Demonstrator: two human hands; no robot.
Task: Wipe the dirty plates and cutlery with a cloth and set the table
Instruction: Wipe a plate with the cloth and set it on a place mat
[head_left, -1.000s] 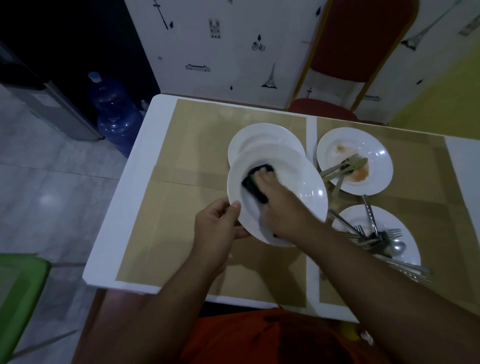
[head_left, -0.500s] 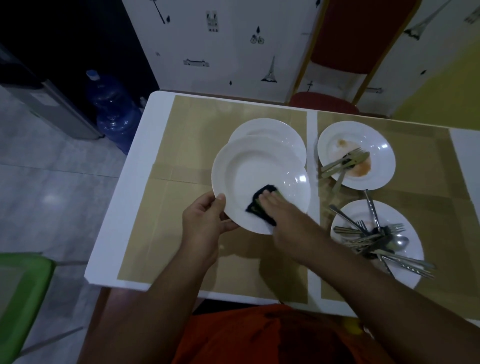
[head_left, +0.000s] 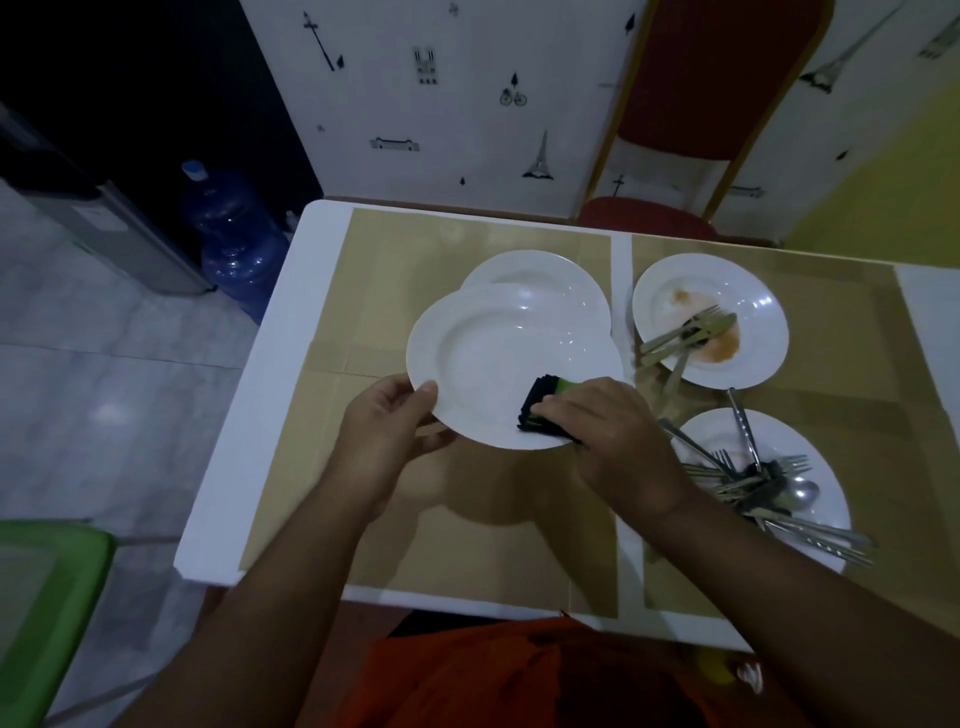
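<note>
My left hand (head_left: 389, 431) grips the near-left rim of a white plate (head_left: 488, 358), held above the table. My right hand (head_left: 608, 441) presses a dark cloth with a green edge (head_left: 543, 408) onto the plate's near-right part. A second clean white plate (head_left: 540, 275) lies partly hidden behind it. To the right, a dirty plate (head_left: 753, 306) with an orange stain carries a fork and knife (head_left: 685, 332). A nearer plate (head_left: 810, 441) bears a heap of cutlery (head_left: 763, 483).
Tan placemats (head_left: 363, 291) cover the white table (head_left: 244, 431). A red chair (head_left: 675, 104) stands beyond the far edge. A blue water jug (head_left: 234, 239) stands on the floor at the left, a green stool (head_left: 47, 587) at the near left.
The held plate has tilted flatter and moved left. My right hand with the cloth slid from the plate's upper middle down to its near-right rim.
</note>
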